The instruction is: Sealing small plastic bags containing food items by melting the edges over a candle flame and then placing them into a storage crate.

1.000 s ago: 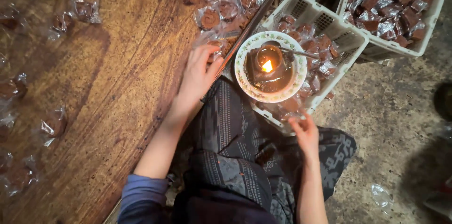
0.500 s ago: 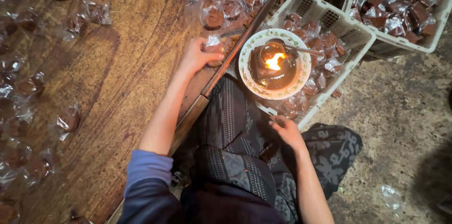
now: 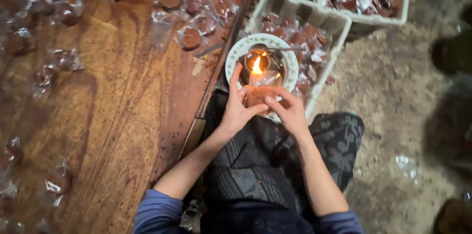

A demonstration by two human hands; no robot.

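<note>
Both the left hand (image 3: 239,108) and right hand (image 3: 290,111) pinch what looks like a clear-wrapped brown sweet (image 3: 259,94) beside the small flame (image 3: 256,65) in a white bowl (image 3: 236,54).

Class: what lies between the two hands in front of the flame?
Head view: a clear-wrapped brown sweet, pinched between the left hand and right hand, below the flame.

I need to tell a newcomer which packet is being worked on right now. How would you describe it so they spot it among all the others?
Find the white bowl with the small flame, beside the wooden table's edge. Just below the flame, the left hand and right hand hold one clear packet with a brown piece inside. It alone is in hand; the others lie on the table or in white crates.
</note>
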